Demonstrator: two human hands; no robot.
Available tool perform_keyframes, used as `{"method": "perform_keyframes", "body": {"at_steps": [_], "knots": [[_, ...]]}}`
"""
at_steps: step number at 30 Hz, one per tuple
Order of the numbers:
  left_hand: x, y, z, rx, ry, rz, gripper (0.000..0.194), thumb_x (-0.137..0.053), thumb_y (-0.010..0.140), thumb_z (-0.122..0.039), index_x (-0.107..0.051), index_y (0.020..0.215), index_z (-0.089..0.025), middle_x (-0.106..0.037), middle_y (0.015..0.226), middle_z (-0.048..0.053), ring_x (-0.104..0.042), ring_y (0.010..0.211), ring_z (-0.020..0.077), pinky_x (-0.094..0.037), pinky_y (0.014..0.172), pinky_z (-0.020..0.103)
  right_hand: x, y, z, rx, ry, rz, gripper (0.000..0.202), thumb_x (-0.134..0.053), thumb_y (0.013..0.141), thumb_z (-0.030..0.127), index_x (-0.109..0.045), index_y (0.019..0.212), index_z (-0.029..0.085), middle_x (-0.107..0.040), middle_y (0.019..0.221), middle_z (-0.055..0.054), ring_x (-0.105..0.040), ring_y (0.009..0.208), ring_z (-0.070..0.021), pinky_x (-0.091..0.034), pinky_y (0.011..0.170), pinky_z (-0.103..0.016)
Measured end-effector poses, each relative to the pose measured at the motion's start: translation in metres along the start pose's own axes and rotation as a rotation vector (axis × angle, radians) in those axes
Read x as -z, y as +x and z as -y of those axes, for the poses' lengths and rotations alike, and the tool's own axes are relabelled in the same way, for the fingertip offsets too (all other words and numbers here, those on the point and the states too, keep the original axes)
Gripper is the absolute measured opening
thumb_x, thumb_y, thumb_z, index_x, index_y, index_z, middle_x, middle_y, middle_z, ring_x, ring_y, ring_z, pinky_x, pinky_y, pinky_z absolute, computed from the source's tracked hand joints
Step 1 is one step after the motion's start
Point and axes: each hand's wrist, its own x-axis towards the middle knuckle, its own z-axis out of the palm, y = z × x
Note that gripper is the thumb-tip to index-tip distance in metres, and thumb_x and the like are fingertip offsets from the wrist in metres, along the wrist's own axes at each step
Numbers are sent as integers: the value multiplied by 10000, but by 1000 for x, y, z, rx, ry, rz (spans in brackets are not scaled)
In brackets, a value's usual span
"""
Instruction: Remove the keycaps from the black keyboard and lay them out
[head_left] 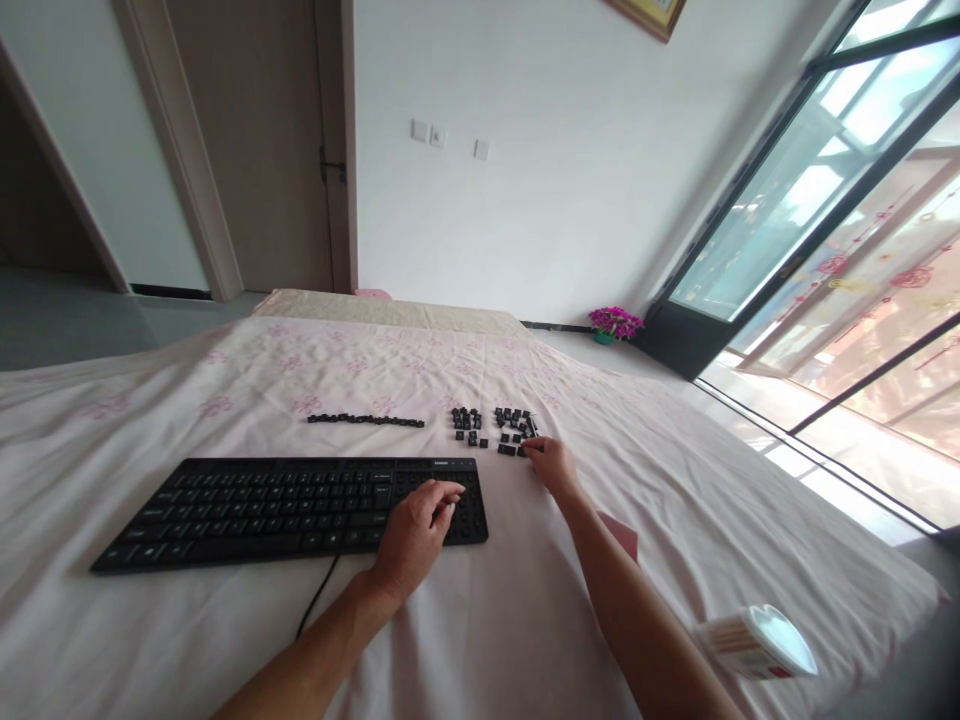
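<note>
A black keyboard lies on the pale pink cloth, its right-hand section lacking many keycaps. Over that section is my left hand, thumb and fingers drawn together; whatever they may hold is too small to make out. Beyond the keyboard's right end, my right hand pinches at a small black keycap at the near edge of a group of loose keycaps. Another keycap group sits just left of it. Farther left, a row of black keycaps stretches behind the keyboard.
A clear tub of cotton swabs stands at the lower right. A red item lies partly under my right forearm. The keyboard's cable runs toward me over the wrinkled cloth.
</note>
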Motion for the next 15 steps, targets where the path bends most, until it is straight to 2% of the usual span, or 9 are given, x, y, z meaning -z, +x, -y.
{"method": "perform_keyframes", "body": {"at_steps": [5, 9, 12, 15], "knots": [[2, 1, 1, 21, -50, -12, 275, -493, 821, -89, -627, 1017, -229, -676, 937, 21, -642, 869, 150, -505, 812, 280, -1, -1, -2, -18, 25, -3, 319, -572, 743, 308, -739, 995, 208, -701, 704, -25, -642, 686, -175, -439, 637, -238], [6, 3, -2, 99, -182, -61, 241, -507, 833, -130, -633, 1021, -210, -690, 944, 27, -658, 864, 148, -520, 824, 281, -2, 0, -4, -50, 66, -6, 334, -577, 745, 323, -726, 1018, 200, -698, 699, -14, -632, 620, -159, -448, 609, -236], [15, 5, -7, 150, -286, -59, 223, -498, 854, -172, -632, 1031, -191, -696, 956, 38, -672, 842, 145, -536, 801, 274, -2, -1, -6, -84, 112, -11, 332, -577, 748, 334, -719, 1017, 200, -691, 688, -2, -618, 546, -141, -449, 571, -232], [30, 5, -12, 140, -279, -44, 213, -497, 872, -209, -631, 1037, -194, -697, 959, 36, -672, 839, 142, -535, 805, 271, 1, -5, -7, -114, 171, -21, 335, -569, 753, 336, -705, 1020, 186, -696, 715, -13, -618, 517, -129, -433, 507, -211]]}}
